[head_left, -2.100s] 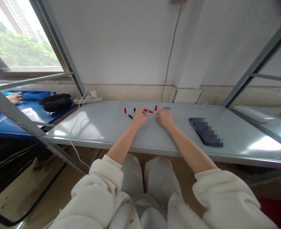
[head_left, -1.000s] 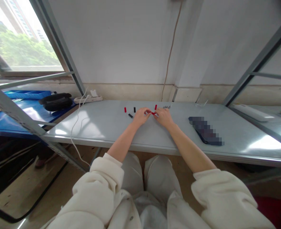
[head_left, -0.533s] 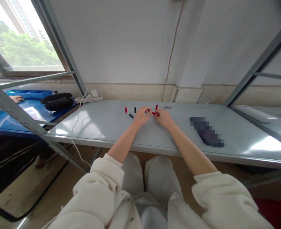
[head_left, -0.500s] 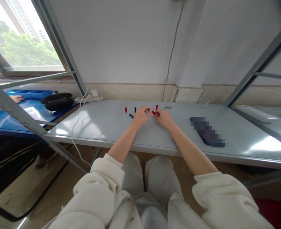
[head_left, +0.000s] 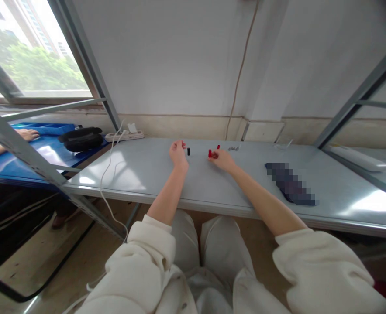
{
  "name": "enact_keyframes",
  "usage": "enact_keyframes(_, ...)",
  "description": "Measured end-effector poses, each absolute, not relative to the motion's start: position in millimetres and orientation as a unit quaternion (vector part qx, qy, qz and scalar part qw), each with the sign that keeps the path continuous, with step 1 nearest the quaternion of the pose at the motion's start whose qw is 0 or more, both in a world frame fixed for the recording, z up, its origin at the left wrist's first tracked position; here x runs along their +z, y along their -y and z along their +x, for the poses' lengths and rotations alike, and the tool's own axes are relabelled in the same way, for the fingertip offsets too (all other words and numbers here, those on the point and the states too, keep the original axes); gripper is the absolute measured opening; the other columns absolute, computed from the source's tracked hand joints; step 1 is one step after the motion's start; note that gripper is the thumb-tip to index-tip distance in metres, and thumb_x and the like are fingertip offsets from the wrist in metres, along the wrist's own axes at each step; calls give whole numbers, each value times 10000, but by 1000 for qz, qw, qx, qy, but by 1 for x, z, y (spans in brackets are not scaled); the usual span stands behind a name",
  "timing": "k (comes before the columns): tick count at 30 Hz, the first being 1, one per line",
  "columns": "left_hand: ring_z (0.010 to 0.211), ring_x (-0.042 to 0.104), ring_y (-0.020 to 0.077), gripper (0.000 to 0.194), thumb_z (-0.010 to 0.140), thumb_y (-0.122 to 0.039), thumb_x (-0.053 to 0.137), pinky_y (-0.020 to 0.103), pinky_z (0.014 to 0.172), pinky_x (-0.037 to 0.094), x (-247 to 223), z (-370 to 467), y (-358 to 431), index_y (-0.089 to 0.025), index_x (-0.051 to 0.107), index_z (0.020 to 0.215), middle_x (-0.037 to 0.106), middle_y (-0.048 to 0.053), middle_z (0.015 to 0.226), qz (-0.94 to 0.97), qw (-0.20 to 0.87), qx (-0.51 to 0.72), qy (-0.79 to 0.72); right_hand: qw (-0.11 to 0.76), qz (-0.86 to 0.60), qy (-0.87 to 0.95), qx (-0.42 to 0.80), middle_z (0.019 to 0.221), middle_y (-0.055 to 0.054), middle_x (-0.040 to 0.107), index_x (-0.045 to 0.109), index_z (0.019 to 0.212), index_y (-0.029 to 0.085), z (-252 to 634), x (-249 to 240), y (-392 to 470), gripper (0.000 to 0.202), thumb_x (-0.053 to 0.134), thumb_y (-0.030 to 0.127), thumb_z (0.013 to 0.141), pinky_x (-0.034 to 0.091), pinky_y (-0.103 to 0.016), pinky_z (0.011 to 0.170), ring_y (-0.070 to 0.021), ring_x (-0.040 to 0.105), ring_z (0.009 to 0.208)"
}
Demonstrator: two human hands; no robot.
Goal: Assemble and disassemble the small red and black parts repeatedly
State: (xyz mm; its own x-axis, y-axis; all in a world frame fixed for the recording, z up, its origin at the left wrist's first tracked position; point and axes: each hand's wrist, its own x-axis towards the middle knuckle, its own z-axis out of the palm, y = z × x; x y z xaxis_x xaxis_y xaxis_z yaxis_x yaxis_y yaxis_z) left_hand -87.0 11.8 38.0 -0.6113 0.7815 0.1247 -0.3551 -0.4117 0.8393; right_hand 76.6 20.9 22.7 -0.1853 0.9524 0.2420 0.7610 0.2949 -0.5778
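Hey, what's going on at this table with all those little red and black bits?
A seated person in a cream top is handling small cylindrical pieces on a grey table. The right hand rests by a red piece, with another red piece just behind. The left hand sits beside a small black piece; whether it grips anything cannot be told. Another person's hand rests on the blue table at far left.

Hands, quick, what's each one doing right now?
Left hand: curled on the grey metal table; any hold cannot be told.
Right hand: pinching a small red plastic cap.
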Motion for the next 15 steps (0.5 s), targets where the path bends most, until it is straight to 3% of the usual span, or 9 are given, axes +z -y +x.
enact_keyframes(8,467,439,43,125,741,-202,466,185,431,248,40,-93,-12,-141,500,637,496,-25,569,159,405,804,-405,211,-577,774,157,782,-73,659,613,722,140,40,23,-42,75,612,212,705,404,-243,635,-149,576,710)
enact_keyframes(15,475,442,43,115,724,-230,467,185,440,257,39,-91,-12,-146,488,648,487,-30,583,162,407,794,-422,199,-579,780,133,808,-79,667,631,736,143,18,17,-51,95,601,230,716,393,-236,626,-152,586,728)
